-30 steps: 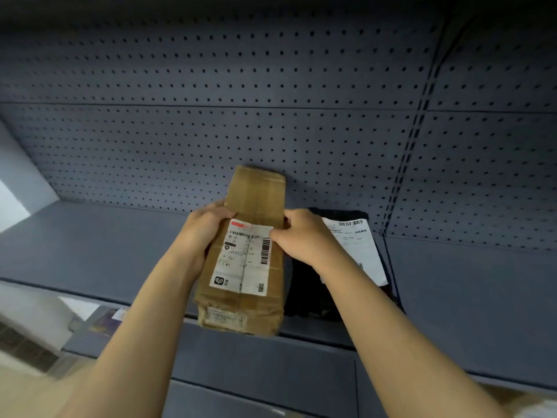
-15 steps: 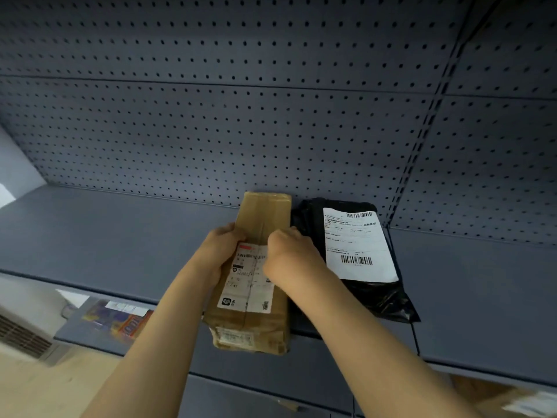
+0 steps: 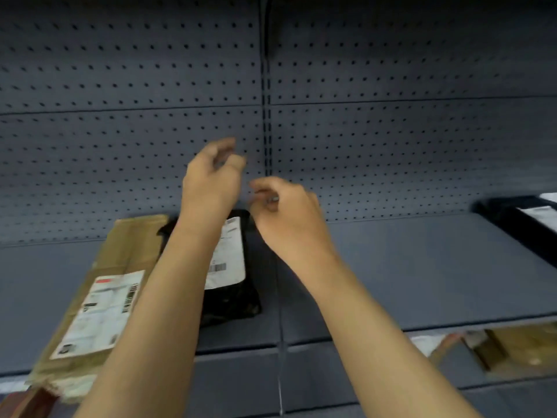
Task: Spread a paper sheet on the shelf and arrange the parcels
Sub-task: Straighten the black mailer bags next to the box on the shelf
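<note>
While lying flat, brown parcel [image 3: 99, 285], white label, crumpled near end.

Plenty of open shelf [image 3: 407, 267] on the right, between the black bag [image 3: 238, 285] mid-shelf and another black bag [image 3: 518, 221] at the far right edge. The left is blocked by the brown parcel [image 3: 99, 297], which sits just beside the first bag and overhangs the front lip.

Empty hands [image 3: 250, 194] above brown parcel [image 3: 99, 294], black parcel [image 3: 232, 267].
</note>
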### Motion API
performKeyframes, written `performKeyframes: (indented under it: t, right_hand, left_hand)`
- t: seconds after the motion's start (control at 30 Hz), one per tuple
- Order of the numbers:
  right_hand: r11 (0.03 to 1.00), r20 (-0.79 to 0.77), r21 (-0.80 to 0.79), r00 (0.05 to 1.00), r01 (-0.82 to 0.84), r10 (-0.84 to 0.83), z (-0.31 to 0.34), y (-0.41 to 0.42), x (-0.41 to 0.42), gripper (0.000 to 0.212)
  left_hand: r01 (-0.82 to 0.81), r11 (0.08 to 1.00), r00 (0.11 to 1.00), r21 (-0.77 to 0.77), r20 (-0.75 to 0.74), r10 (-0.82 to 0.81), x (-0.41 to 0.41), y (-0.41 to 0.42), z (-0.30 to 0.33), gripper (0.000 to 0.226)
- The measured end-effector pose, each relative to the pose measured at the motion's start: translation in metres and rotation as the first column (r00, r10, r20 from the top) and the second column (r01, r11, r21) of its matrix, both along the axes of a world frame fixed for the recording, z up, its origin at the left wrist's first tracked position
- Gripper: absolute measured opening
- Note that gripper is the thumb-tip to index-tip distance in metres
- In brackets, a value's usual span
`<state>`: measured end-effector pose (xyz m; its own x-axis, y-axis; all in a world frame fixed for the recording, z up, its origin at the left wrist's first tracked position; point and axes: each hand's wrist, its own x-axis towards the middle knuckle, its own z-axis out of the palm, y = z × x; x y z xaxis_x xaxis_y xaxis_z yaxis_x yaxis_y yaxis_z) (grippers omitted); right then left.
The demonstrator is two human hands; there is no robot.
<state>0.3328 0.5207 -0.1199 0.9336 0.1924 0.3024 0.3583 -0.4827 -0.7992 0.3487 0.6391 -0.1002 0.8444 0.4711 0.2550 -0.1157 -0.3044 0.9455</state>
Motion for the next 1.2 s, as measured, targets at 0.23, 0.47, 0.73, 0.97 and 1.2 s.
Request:
performKeyframes:
  t: [0.23,0.47,0.73,0.97,1.2]
  right_hand:
    - [0.969,-0.097,0.213,0.989,0.126,-0.108,-0.005,-0.171,0.033,0.027]
    - [0.921,-0.15,0.232,0.947,0.313,-0.285,-0.023,-0.339,0.06,0.022]
    - [0.843,-0.174,0.194,0.864,0.501,-0.473,-0.028,-0.467,0.109,0.028]
    - [0.773,-0.159,-0.004,0.763,0.634,-0.626,-0.031,-0.563,0.141,0.029]
    - [0.796,-0.281,-0.197,0.745,0.573,-0.605,-0.074,-0.613,0.169,0.036]
  left_hand:
    - [0.146,0.98,0.984,-0.135,-0.085,-0.159,0.025,-0.154,-0.018,0.028]
    - [0.244,0.947,0.948,-0.209,-0.155,-0.279,0.057,-0.305,-0.046,0.025]
    - [0.436,0.866,0.832,-0.247,-0.257,-0.492,0.115,-0.443,-0.079,0.042]
    - [0.509,0.824,0.766,-0.249,-0.305,-0.566,0.163,-0.519,-0.109,0.071]
    - [0.451,0.864,0.776,-0.225,-0.379,-0.504,0.181,-0.554,-0.135,0.079]
